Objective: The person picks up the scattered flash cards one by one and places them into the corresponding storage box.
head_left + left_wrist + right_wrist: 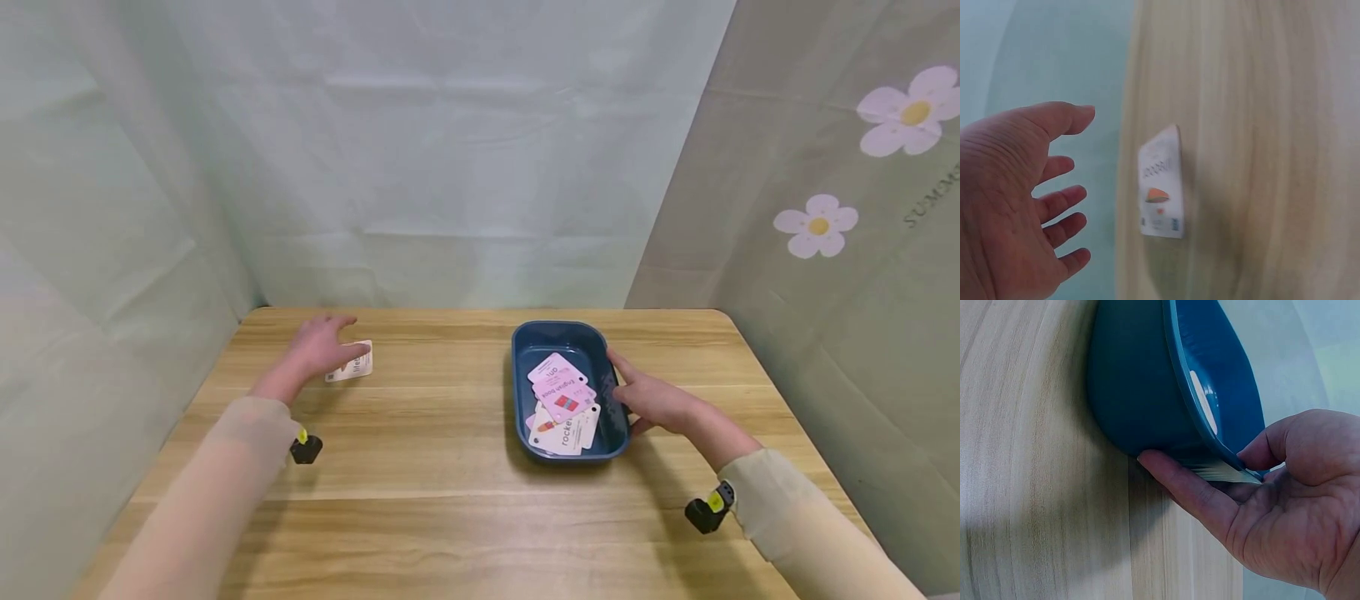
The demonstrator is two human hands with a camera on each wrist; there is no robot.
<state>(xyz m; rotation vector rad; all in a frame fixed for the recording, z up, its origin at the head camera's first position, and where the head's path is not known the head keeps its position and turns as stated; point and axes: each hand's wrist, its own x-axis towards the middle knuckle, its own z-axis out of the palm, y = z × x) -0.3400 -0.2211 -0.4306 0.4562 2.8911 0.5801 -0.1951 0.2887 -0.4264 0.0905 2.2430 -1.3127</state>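
My left hand [318, 346] hovers over a white word card [352, 363] at the table's far left. Its fingers are apart and hold nothing. In the left wrist view, the card [1161, 187] shows a small orange picture and blurred lettering, with the left hand [1019, 200] beside it. A dark blue plastic bin [528, 446] stands right of centre. My right hand [660, 400] grips its right side. From the right wrist, the right hand [1291, 494] has its thumb over the bin's rim and fingers against the outer wall [1135, 381].
Several overlapping cards lie in the bin, among them a pink "English book" card [564, 398] and a white "rocket" card [555, 433]. The wooden table [435, 500] meets pale curtains [450, 167] at its back and sides.
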